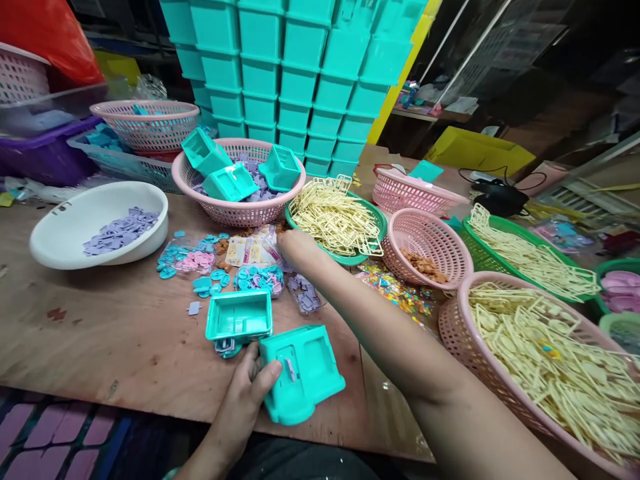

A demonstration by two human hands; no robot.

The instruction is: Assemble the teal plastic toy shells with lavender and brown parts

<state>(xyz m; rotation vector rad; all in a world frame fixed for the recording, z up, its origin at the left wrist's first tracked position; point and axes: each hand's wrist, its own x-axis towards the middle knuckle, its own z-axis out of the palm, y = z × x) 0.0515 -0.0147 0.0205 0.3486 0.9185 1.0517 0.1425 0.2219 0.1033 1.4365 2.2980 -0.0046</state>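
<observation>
A teal plastic box lies at the near edge of the wooden surface, tilted, its open side up and its long axis running from the near left to the far right. The left hand grasps it at its left end, thumb pressed on the inner face beside a small lilac piece set in the box; the other fingers are hidden beneath the box.

Just beyond, a second teal box sits upright, open side up, with its long side lying left to right, touching neither hand.

The right hand reaches far forward to a clear bag of printed stickers. Its fingers are curled down out of view, so whether that grip is closed on anything cannot be told.

Around it lie small bags of blue and pink pieces and lilac pieces. A white bowl of lilac pieces stands at the left, a pink basket holding more teal boxes stands behind, and a green basket of cream frames sits beside the right hand. The big pink basket at the right is cut off by the edge.
</observation>
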